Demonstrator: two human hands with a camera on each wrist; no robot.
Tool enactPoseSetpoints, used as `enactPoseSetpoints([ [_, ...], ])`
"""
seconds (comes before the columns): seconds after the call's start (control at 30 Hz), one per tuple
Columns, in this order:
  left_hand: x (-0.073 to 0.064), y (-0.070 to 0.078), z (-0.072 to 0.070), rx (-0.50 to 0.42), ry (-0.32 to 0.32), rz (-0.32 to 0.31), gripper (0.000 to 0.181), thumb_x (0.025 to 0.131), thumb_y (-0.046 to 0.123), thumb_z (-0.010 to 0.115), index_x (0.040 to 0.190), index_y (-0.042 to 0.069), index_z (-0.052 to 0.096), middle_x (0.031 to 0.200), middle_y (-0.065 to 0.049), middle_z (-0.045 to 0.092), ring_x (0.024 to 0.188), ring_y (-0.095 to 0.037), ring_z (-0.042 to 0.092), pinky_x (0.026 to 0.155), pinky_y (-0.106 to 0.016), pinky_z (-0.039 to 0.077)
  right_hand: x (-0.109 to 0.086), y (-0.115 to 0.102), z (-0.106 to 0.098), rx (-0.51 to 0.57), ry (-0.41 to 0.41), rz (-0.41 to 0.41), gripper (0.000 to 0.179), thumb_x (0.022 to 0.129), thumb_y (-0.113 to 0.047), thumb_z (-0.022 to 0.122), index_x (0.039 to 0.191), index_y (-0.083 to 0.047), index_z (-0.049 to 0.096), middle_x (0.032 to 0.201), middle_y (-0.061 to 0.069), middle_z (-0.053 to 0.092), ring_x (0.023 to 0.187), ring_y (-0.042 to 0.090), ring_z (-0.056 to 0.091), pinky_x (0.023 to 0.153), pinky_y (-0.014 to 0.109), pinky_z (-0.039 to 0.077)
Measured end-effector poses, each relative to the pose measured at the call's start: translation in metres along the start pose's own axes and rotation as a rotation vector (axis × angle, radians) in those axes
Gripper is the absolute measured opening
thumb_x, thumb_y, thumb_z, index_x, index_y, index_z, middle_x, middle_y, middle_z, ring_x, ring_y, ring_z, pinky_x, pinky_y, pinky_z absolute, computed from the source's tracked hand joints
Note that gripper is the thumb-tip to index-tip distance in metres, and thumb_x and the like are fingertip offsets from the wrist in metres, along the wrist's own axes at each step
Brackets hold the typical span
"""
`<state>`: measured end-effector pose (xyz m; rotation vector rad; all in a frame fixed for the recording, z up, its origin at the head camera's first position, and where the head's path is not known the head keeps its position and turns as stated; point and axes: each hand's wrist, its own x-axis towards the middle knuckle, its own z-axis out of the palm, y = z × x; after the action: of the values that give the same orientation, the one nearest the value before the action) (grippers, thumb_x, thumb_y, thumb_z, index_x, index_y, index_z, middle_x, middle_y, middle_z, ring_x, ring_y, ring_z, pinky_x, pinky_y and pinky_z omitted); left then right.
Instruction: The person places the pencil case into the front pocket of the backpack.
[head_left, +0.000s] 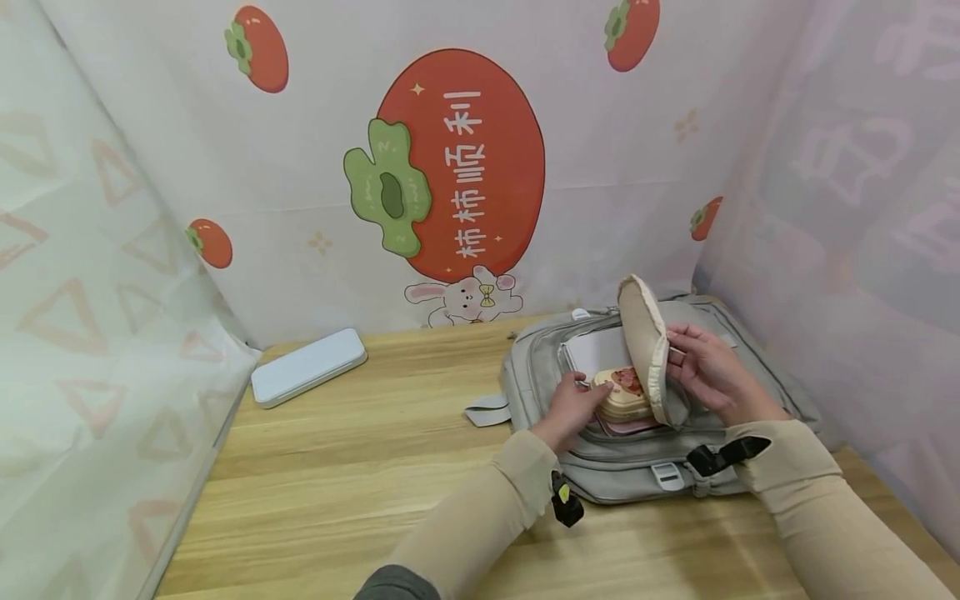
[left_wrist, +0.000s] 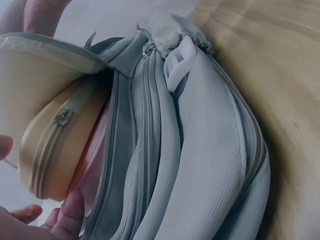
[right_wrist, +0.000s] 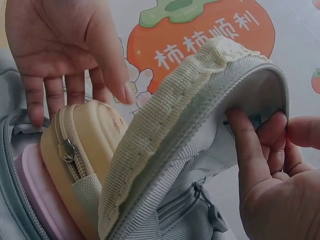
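A grey backpack (head_left: 536, 379) lies flat on the table with its front pocket unzipped. My right hand (head_left: 708, 367) pinches the edge of the raised pocket flap (head_left: 641, 333), holding it up with fingers on the inner side in the right wrist view. Inside the pocket sits a pale yellow zip case (right_wrist: 92, 135) with a reddish-brown picture on top. My left hand (head_left: 573, 408) is around the case's near end, fingers fairly straight, thumb over the top and fingertips right at its lower edge. Under the case shows a pink flat item (right_wrist: 42, 190), beside a white flat item (head_left: 596, 350).
On the left of the wooden table (head_left: 360, 475) lies a pale blue box (head_left: 309, 367) with rounded corners. A printed cloth (head_left: 300, 167) with persimmons hangs behind, and more cloth closes both sides. A grey strap end (head_left: 489, 410) sticks out left of the backpack.
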<state>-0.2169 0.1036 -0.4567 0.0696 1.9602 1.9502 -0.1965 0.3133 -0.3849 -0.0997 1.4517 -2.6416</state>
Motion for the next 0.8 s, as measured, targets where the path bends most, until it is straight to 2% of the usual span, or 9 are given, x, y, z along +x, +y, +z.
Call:
enactPoseSetpoints([
  [0.07, -0.001, 0.002, -0.008, -0.023, -0.028, 0.003, 0.046, 0.100, 0.021, 0.069, 0.133, -0.004, 0.049, 0.107, -0.008, 0.055, 0.085, -0.019, 0.056, 0.082, -0.042, 0.056, 0.000, 0.000, -0.001, 0.000, -0.001, 0.000, 0.028, 0.110, 0.000, 0.041, 0.098, -0.004, 0.066, 0.100, 0.007, 0.071, 0.090, 0.017, 0.070, 0.076, 0.030, 0.058],
  [0.17, -0.002, 0.005, -0.022, 0.000, -0.049, 0.014, 0.042, 0.100, 0.020, 0.068, 0.130, -0.004, 0.050, 0.106, -0.008, 0.054, 0.086, -0.022, 0.057, 0.082, -0.042, 0.057, -0.001, 0.000, -0.001, 0.006, -0.004, 0.000, 0.028, 0.110, 0.000, 0.041, 0.098, -0.004, 0.066, 0.100, 0.007, 0.071, 0.091, 0.017, 0.070, 0.077, 0.030, 0.058],
  [0.3, -0.003, 0.009, -0.044, 0.054, -0.054, 0.013, 0.042, 0.103, 0.025, 0.066, 0.132, -0.002, 0.052, 0.111, -0.008, 0.056, 0.098, -0.031, 0.062, 0.084, -0.039, 0.057, -0.001, 0.000, -0.002, 0.007, -0.012, -0.001, 0.028, 0.110, 0.000, 0.041, 0.098, -0.005, 0.066, 0.101, 0.007, 0.072, 0.091, 0.017, 0.070, 0.077, 0.030, 0.059],
  [0.43, -0.003, 0.008, -0.068, 0.011, -0.061, 0.017, 0.036, 0.105, 0.023, 0.063, 0.130, -0.001, 0.055, 0.113, -0.009, 0.057, 0.108, -0.036, 0.060, 0.084, -0.038, 0.057, 0.000, 0.000, -0.002, -0.003, -0.022, 0.001, 0.028, 0.110, 0.000, 0.042, 0.098, -0.005, 0.067, 0.101, 0.006, 0.072, 0.092, 0.016, 0.071, 0.077, 0.030, 0.059],
  [0.6, -0.006, 0.007, -0.095, -0.023, -0.059, 0.023, 0.030, 0.106, 0.021, 0.061, 0.126, 0.000, 0.055, 0.112, -0.009, 0.057, 0.108, -0.032, 0.057, 0.085, -0.039, 0.057, -0.001, 0.000, -0.001, -0.035, -0.006, 0.004, 0.029, 0.110, -0.001, 0.043, 0.097, -0.007, 0.068, 0.101, 0.005, 0.072, 0.091, 0.015, 0.071, 0.077, 0.029, 0.059],
  [0.8, -0.009, 0.010, -0.127, 0.004, -0.020, 0.040, 0.040, 0.107, 0.025, 0.059, 0.135, -0.002, 0.052, 0.122, -0.013, 0.057, 0.116, -0.036, 0.055, 0.093, -0.047, 0.055, -0.002, 0.000, -0.002, -0.028, -0.019, 0.006, 0.029, 0.110, -0.001, 0.043, 0.098, -0.006, 0.068, 0.102, 0.005, 0.072, 0.092, 0.015, 0.070, 0.078, 0.028, 0.059],
])
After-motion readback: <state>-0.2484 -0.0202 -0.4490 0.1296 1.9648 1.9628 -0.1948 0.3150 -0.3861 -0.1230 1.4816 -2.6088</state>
